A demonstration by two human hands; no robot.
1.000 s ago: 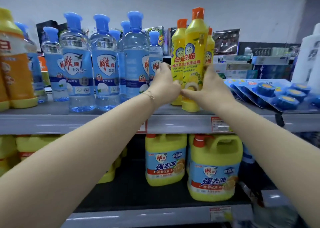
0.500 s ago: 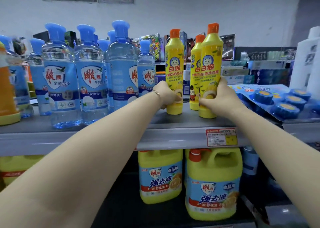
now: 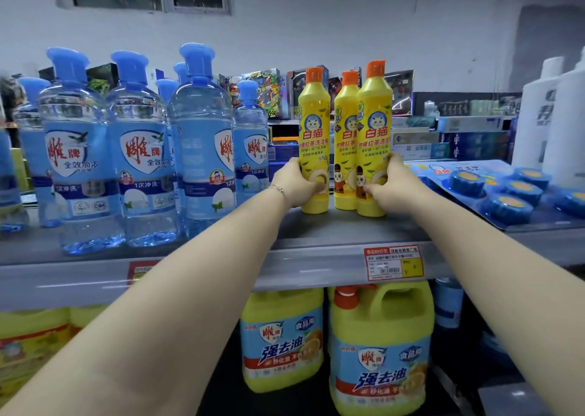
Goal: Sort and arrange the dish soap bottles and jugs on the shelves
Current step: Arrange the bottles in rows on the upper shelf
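Three slim yellow dish soap bottles with orange caps stand upright on the grey upper shelf (image 3: 316,235). My left hand (image 3: 296,183) grips the lower part of the left yellow bottle (image 3: 313,124). My right hand (image 3: 394,184) grips the right yellow bottle (image 3: 373,121), which stands just in front of the middle yellow bottle (image 3: 346,121). A gap separates the left bottle from the other two. Several clear blue-capped soap bottles (image 3: 139,149) stand to the left on the same shelf. Yellow jugs (image 3: 380,346) sit on the lower shelf.
Blue blister packs of round toilet blocks (image 3: 506,190) lie flat on the shelf right of my right hand. White bottles (image 3: 557,121) stand at the far right. Boxed goods (image 3: 443,137) line the back. A price tag (image 3: 394,262) hangs on the shelf edge.
The camera view has shifted down and closer. My left hand has drawn the left yellow bottle away from the other two, widening the gap; my right hand stays on the right bottle.
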